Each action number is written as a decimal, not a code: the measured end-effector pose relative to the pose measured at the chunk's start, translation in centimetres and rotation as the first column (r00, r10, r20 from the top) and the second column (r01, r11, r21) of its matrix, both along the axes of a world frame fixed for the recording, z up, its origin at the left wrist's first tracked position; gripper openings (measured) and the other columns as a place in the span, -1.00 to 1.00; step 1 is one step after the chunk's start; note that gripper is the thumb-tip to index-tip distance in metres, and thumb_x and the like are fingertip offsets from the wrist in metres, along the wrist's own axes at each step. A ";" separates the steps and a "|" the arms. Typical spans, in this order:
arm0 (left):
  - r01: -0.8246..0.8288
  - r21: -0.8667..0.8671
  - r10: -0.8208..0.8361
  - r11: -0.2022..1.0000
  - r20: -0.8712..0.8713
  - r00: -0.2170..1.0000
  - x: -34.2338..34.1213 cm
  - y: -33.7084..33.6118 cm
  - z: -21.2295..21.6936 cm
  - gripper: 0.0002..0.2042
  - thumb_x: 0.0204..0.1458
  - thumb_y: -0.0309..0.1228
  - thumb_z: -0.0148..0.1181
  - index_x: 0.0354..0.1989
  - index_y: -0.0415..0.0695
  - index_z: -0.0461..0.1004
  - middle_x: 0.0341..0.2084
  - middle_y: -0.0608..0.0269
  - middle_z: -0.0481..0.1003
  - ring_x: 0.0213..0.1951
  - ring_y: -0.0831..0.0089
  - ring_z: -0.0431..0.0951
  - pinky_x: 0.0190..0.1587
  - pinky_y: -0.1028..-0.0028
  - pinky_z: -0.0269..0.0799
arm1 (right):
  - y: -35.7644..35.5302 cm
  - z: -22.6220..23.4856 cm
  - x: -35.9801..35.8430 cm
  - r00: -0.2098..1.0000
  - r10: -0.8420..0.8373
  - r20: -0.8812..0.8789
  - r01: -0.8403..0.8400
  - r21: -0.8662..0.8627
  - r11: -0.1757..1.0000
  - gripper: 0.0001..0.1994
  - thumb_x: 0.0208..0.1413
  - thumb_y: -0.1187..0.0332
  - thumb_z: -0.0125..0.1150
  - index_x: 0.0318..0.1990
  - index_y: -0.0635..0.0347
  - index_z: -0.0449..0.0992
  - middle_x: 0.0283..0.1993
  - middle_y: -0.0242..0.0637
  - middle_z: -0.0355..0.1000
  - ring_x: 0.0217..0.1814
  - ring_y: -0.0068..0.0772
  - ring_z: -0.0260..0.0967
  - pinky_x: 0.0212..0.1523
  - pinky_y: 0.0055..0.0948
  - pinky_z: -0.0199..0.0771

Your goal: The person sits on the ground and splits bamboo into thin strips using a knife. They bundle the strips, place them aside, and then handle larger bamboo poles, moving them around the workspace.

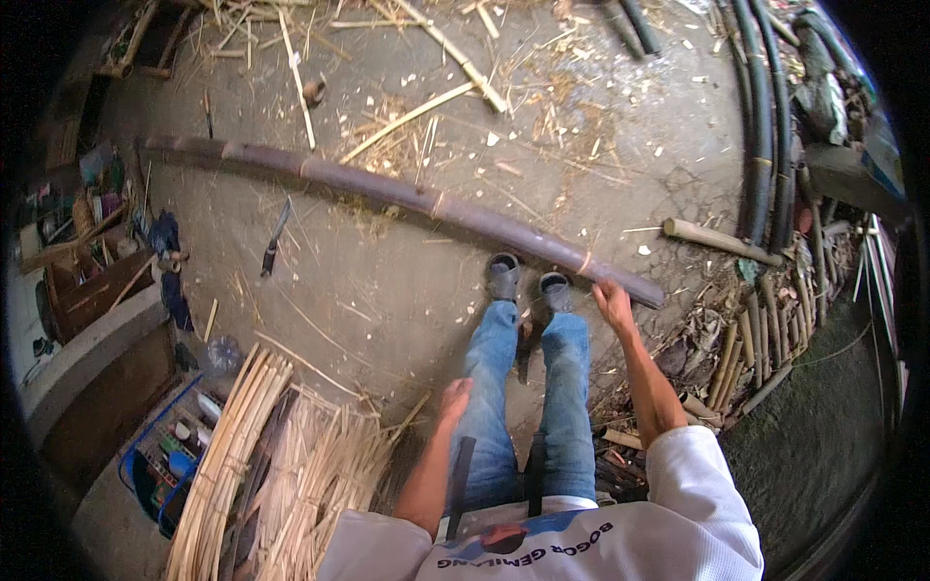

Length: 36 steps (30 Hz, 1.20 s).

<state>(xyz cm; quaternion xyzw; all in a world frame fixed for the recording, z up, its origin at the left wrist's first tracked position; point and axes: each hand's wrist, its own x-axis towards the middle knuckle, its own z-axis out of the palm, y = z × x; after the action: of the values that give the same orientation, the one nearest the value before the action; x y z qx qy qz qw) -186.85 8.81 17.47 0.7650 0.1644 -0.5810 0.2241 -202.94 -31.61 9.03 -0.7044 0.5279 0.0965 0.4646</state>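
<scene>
A long, dark purple-brown bamboo pole (387,188) with pale rings at its joints stretches across the ground from the far left to just right of my feet. Near its right end, my right hand (612,300) is closed on the pole's near edge; the fingertips are partly hidden. Beside my left thigh is my left hand (453,397), loosely curled with nothing visible in it. A long knife (277,236) with a dark handle lies on the ground on the near side of the pole. Between my legs a dark blade-like piece (526,347) is partly covered.
Split bamboo strips (232,450) are bundled at the lower left, beside a blue crate (165,455) of small items. Dark poles (760,126) and a short pale bamboo length (722,240) lie at the right. Shavings and loose strips (412,121) litter the far ground.
</scene>
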 end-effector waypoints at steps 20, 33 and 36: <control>-0.029 -0.272 0.043 0.962 0.048 0.998 20.4 -10.5 11.6 -0.49 0.30 -0.04 -0.16 0.20 -0.21 0.30 0.05 -0.05 0.47 0.07 0.03 0.49 0.13 0.05 0.33 | 15.1 26.2 -15.4 0.889 -0.423 -0.177 0.434 0.024 0.901 -0.67 0.07 0.11 0.22 -0.19 0.18 0.64 -0.29 -0.16 0.60 -0.21 -0.24 0.56 -0.15 -0.28 0.52; 0.398 -0.210 -0.414 0.893 -0.037 0.909 17.7 -21.6 12.5 -0.47 0.28 0.07 -0.23 0.10 -0.12 0.40 -0.09 0.14 0.54 -0.22 0.30 0.55 -0.17 0.29 0.43 | 8.7 27.8 -16.0 0.500 -0.857 -0.126 0.863 -0.007 0.505 -0.75 0.15 0.22 0.20 -0.43 0.22 0.57 -0.61 -0.33 0.50 -0.61 -0.52 0.44 -0.50 -0.40 0.47; 0.459 -0.219 -0.464 0.861 0.031 0.885 16.6 -29.1 13.3 -0.46 0.29 0.06 -0.26 0.07 -0.13 0.44 -0.15 0.16 0.56 -0.28 0.34 0.56 -0.22 0.33 0.45 | 4.5 26.4 -16.4 0.508 -0.852 -0.129 0.856 -0.031 0.516 -0.71 0.16 0.20 0.18 -0.45 0.24 0.55 -0.62 -0.29 0.48 -0.63 -0.48 0.43 -0.51 -0.37 0.47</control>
<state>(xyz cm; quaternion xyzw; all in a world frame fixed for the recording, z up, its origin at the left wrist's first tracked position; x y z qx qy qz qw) -170.27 -20.33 30.76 0.7457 -0.0861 -0.6411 0.1600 -219.37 -27.07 35.41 -0.3372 0.8327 -0.0900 0.4299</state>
